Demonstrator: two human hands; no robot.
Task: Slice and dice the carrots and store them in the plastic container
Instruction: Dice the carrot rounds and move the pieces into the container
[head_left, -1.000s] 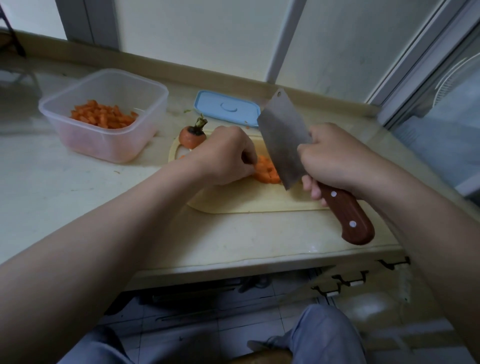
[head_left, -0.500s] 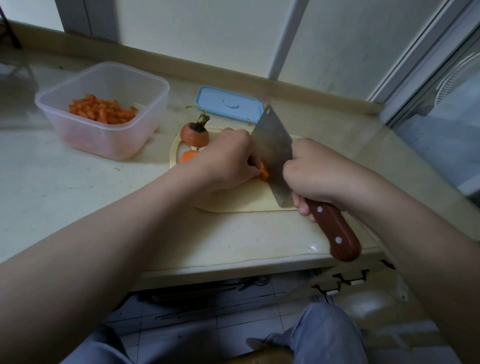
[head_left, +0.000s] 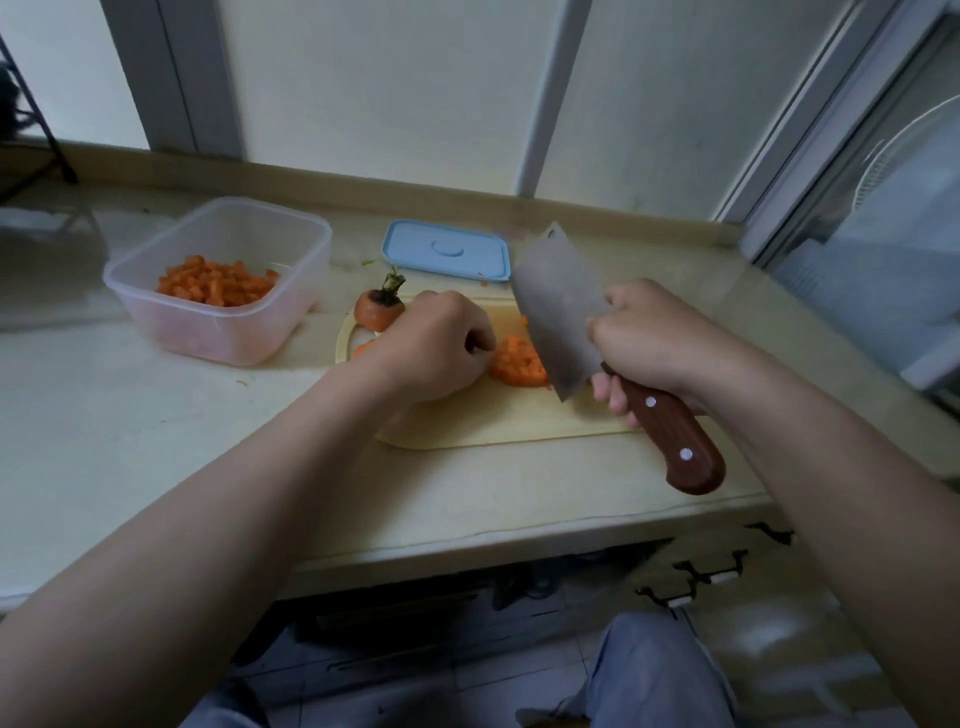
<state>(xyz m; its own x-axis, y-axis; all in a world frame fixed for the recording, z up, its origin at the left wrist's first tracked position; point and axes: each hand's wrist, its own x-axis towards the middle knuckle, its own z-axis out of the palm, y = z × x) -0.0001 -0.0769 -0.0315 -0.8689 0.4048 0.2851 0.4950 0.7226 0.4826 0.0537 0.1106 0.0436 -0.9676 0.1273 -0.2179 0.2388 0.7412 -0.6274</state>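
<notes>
right hand grips rectangular steel cleaver, wooden handle.

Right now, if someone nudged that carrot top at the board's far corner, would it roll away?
The carrot top looks round and stubby, so a nudge would probably set it rolling, perhaps off the cutting board edge it sits near. Its stem stub may stop it quickly. It likely feels firm, not floppy.

A pale wall with grey posts stands behind the long cream worktop. On the right is a glass window with a white fan behind it. Below, the floor has grey tiles. The light is dim.
</notes>
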